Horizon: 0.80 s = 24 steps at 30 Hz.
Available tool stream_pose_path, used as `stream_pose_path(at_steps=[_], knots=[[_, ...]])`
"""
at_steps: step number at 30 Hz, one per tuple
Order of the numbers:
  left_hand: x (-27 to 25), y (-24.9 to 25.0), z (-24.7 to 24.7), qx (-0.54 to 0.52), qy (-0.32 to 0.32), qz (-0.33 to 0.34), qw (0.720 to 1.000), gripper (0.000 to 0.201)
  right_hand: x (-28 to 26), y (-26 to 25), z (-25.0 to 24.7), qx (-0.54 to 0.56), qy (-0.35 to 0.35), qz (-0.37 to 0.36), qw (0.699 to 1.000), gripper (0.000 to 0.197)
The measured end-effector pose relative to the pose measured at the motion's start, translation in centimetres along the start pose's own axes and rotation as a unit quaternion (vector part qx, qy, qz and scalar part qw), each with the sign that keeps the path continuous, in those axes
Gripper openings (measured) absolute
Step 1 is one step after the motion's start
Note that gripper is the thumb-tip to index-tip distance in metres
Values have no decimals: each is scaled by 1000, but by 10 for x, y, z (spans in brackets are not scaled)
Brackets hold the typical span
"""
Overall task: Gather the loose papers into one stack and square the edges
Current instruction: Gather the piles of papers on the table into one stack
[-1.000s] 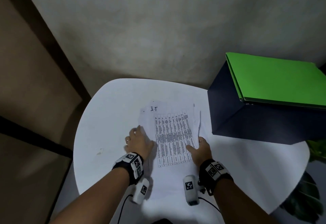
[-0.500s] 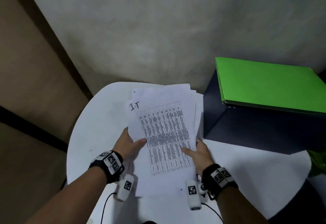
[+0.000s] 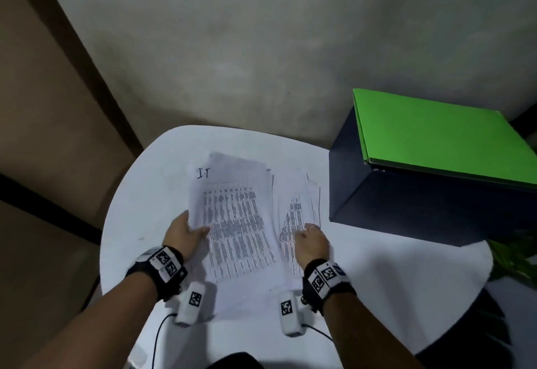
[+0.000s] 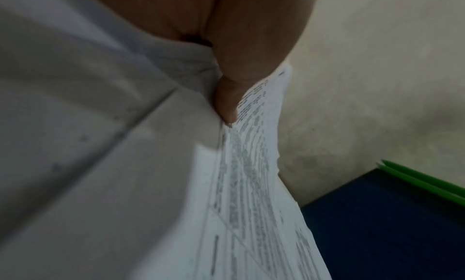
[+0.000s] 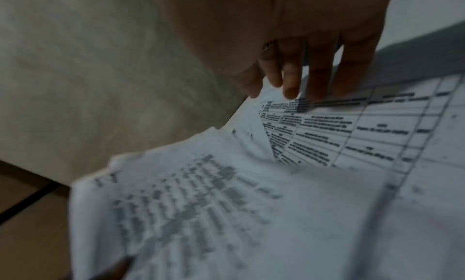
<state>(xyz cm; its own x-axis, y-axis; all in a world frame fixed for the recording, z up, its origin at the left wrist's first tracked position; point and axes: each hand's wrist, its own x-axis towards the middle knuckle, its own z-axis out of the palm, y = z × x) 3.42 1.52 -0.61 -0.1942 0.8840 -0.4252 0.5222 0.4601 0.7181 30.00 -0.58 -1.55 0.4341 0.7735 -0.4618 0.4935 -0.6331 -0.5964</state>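
A sheaf of printed papers (image 3: 235,223), its top sheet marked "I.T", is raised a little above the round white table (image 3: 145,194). My left hand (image 3: 186,233) pinches its left edge, thumb (image 4: 226,97) on top and fingers hidden underneath. To its right, other printed sheets (image 3: 296,203) lie fanned out, partly tucked under the sheaf. My right hand (image 3: 312,240) rests on them with straight fingers (image 5: 319,75), fingertips touching a sheet with a ruled table (image 5: 352,129). The held sheaf (image 5: 188,204) is blurred in the right wrist view.
A dark blue box (image 3: 406,208) stands on the table's right side, close to the fanned sheets, with a green folder (image 3: 436,139) on top. A grey wall rises behind the table. Green plant leaves (image 3: 511,258) show past the right edge.
The papers, held together by both hands half a second ago, have parted. My left hand keeps the top sheaf; my right hand has shifted right onto the sheets beneath.
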Motion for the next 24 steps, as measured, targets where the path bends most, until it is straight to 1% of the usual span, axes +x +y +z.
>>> stream_pose_path(at_steps=[1,2,4,6,9,12,13,14,16,18,21,24], knots=[[-1,4,-15,-13,19,8,1000,26,1,3,-1,-23,30,1,999,47],[-3,7,-28,-21,34,11,999,32,0,4,0,-67,42,10,997,57],[-10,15,-49,-38,46,19,998,51,-5,5,7,-146,27,30,988,83],[-14,20,-61,-67,40,4,997,62,-8,6,19,-197,14,44,979,106],[0,5,-72,-97,7,-41,994,79,-6,3,41,-232,45,47,970,129],[4,0,-84,-100,-11,-42,994,100,-3,-5,57,-217,30,79,972,145],[6,-3,-87,-105,-15,-43,993,99,-2,-6,62,-221,25,89,971,147],[7,-4,-90,-113,-13,-44,992,88,-1,-8,64,-228,25,96,969,148],[11,-9,-95,-135,-13,-45,990,57,3,-5,61,-240,32,98,965,142],[9,-5,-99,-141,-15,-31,989,40,9,-2,50,-242,39,89,966,132],[9,-2,-102,-160,-17,-22,987,34,18,1,37,-246,46,71,966,122],[11,0,-100,-164,-28,-30,986,31,19,-1,35,-234,31,86,968,122]])
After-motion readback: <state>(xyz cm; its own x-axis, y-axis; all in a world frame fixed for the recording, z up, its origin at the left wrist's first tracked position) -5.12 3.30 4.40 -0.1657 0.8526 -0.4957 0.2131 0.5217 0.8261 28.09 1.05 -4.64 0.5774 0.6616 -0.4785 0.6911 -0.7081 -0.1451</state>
